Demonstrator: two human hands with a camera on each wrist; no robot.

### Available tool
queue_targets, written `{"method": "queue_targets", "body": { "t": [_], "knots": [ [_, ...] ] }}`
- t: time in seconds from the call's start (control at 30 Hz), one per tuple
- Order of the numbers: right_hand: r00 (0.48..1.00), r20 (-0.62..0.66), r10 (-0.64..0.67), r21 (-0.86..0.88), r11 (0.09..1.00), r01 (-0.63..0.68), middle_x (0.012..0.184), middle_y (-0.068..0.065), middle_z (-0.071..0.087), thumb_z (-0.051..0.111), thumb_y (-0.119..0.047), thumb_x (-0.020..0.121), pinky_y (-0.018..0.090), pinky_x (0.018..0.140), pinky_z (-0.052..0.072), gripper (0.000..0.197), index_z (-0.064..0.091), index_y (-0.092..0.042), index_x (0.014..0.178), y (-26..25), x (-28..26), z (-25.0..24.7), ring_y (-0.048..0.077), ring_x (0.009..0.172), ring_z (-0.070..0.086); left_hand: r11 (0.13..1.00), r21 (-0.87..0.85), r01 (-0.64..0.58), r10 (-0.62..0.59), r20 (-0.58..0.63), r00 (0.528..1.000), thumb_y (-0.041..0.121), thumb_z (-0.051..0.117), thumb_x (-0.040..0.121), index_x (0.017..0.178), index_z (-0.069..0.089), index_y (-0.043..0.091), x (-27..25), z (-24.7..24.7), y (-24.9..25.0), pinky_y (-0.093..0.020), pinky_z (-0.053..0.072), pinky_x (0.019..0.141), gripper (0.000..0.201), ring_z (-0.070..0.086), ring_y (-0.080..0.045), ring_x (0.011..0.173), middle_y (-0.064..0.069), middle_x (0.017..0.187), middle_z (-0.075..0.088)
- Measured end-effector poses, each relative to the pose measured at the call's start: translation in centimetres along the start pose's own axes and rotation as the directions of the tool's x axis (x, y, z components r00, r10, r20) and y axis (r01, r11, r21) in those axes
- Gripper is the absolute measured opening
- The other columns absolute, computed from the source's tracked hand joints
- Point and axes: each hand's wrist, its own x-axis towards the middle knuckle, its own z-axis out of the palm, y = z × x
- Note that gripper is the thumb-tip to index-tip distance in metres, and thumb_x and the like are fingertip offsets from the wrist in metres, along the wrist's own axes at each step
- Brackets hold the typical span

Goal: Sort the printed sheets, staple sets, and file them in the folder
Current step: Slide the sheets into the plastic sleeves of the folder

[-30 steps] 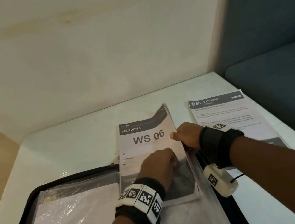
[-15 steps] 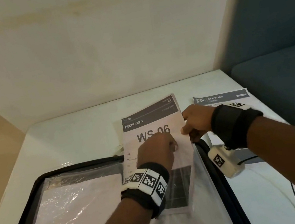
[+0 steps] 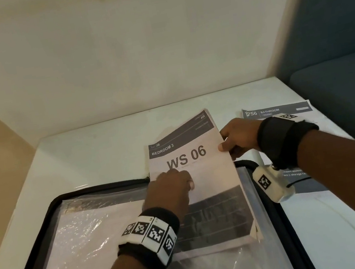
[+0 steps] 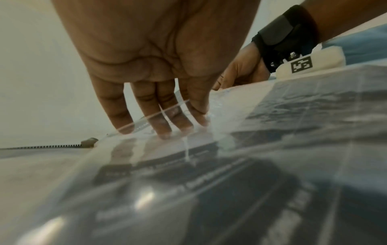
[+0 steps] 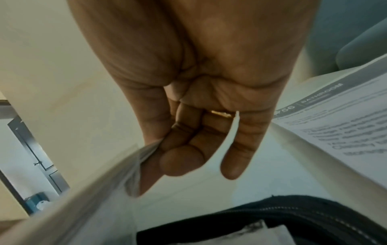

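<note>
Head view: right hand (image 3: pixel 237 138) pinches the white "WS 06" stapled paper set (image 3: pixel 199 178); left hand (image 3: pixel 170 192), fingers straight, presses the clear plastic sleeve (image 4: pixel 209 174) in the black zip folder (image 3: pixel 34 230).

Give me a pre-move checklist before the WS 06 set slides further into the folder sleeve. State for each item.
1. Right hand pinches the WS 06 set at its right edge: ok.
2. Left hand fingers under the clear sleeve, lifting its mouth: ok.
3. Set's bottom edge inside the sleeve: cannot tell.
4. Set stapled: cannot tell.
5. Folder lies open and flat on the table: ok.
6. Bathroom sheet still unfiled, beside the folder: not ok.
</note>
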Motion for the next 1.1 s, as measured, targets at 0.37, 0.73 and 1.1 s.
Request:
{"method": "queue_targets", "body": {
  "t": [0.37, 0.73, 1.1],
  "knots": [
    [0.997, 0.026, 0.073, 0.045, 0.996, -0.075, 0.098, 0.012, 0.073, 0.058, -0.034, 0.095, 0.047, 0.085, 0.057, 0.032, 0.066, -0.004, 0.103, -0.2, -0.1, 0.4, 0.028, 0.088, 0.071, 0.997, -0.069, -0.031, 0.027, -0.065, 0.998, 0.027, 0.045, 0.097, 0.105, 0.062, 0.027, -0.2, 0.2, 1.4, -0.040, 0.048, 0.090, 0.019, 0.059, -0.018, 0.093, 0.004, 0.102, 0.065],
    [0.986, -0.124, -0.115, -0.255, 0.964, 0.080, 0.115, 0.010, 0.061, 0.056, 0.007, 0.086, 0.041, 0.066, 0.061, 0.035, 0.064, -0.012, 0.114, -2.4, 1.2, 1.0, 0.032, 0.094, 0.067, 0.998, -0.024, -0.064, 0.061, -0.096, 0.993, 0.020, 0.049, 0.096, 0.105, 0.060, 0.029, 0.2, 0.0, 1.1, -0.038, 0.049, 0.092, 0.017, 0.064, -0.019, 0.090, 0.003, 0.101, 0.069],
    [0.976, -0.061, -0.208, -0.309, 0.934, 0.180, 0.089, 0.003, 0.063, 0.053, -0.005, 0.093, 0.035, 0.062, 0.060, 0.021, 0.068, -0.016, 0.105, -1.7, -0.1, 0.9, 0.021, 0.075, 0.063, 0.987, -0.127, -0.095, 0.095, -0.001, 0.995, 0.023, 0.049, 0.096, 0.109, 0.064, 0.022, 0.4, -0.7, 1.3, -0.030, 0.048, 0.090, 0.020, 0.062, -0.018, 0.098, 0.001, 0.108, 0.068]
  ]
}}
